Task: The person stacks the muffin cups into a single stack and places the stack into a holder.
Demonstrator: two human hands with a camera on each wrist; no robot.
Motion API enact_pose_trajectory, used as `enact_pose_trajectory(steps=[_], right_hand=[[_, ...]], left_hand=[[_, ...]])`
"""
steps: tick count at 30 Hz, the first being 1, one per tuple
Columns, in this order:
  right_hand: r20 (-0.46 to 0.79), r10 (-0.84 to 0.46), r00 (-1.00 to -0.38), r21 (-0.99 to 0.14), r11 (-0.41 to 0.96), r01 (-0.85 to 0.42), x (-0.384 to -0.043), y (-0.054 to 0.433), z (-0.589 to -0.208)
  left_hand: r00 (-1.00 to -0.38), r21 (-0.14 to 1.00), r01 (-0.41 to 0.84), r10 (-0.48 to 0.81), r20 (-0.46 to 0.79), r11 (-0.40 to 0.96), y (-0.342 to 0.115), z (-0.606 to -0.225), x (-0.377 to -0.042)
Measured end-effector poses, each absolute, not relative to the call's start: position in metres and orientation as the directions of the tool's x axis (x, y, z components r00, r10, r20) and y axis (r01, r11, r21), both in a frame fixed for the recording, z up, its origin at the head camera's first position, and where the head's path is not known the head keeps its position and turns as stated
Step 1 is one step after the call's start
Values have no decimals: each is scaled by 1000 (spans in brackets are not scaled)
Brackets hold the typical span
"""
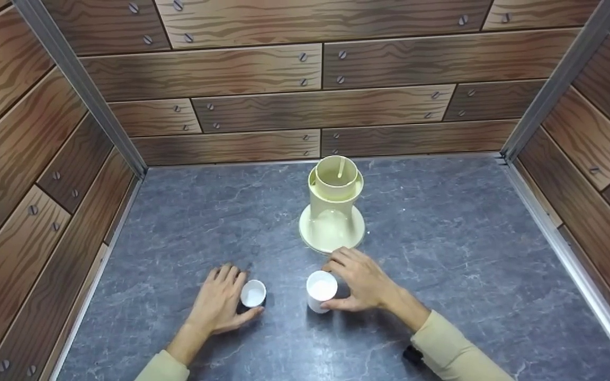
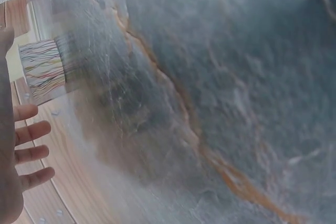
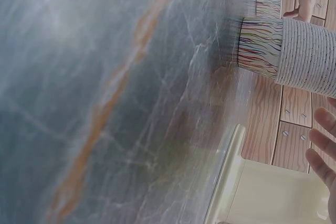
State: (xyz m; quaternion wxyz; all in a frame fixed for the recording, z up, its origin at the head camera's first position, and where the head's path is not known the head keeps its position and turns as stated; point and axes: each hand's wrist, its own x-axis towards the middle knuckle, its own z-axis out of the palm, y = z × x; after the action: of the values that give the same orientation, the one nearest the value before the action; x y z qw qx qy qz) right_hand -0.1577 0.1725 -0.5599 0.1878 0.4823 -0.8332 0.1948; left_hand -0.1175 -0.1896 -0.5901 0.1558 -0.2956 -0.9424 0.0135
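Observation:
A small white paper cup [image 1: 253,293] with coloured wavy lines [image 2: 43,71] stands upright on the dark marbled table. My left hand [image 1: 220,301] curves loosely around it, thumb on the near side and fingers on the far left; in the left wrist view the fingers [image 2: 32,153] are spread and fairly straight. To the right, a tall stack of white paper cups [image 1: 321,291] stands with the same pattern [image 3: 260,44] on its lowest cup. My right hand [image 1: 360,280] holds the stack between thumb and forefinger near the top, its other fingers [image 3: 321,140] extended.
Beyond the stack stands a pale yellow plastic holder [image 1: 335,217] with a round base and open tube top. A small black object [image 1: 413,354] lies by the right sleeve. Wood-plank-patterned walls [image 1: 262,106] with metal corner posts [image 1: 543,95] enclose the table [image 1: 442,238].

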Motion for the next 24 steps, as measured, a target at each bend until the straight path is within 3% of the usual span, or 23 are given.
enact_pose_trajectory(steps=[9,24], right_hand=[[497,-731,-467,-144,461,-876,-157,172,-560],[499,-718,-485,-185,458,-869,-157,174,-562]], left_hand=[[-754,-148,562,578,312,814,-189,-592,-119],[-770,-116,563,570,287,819,-187,-590,-118]])
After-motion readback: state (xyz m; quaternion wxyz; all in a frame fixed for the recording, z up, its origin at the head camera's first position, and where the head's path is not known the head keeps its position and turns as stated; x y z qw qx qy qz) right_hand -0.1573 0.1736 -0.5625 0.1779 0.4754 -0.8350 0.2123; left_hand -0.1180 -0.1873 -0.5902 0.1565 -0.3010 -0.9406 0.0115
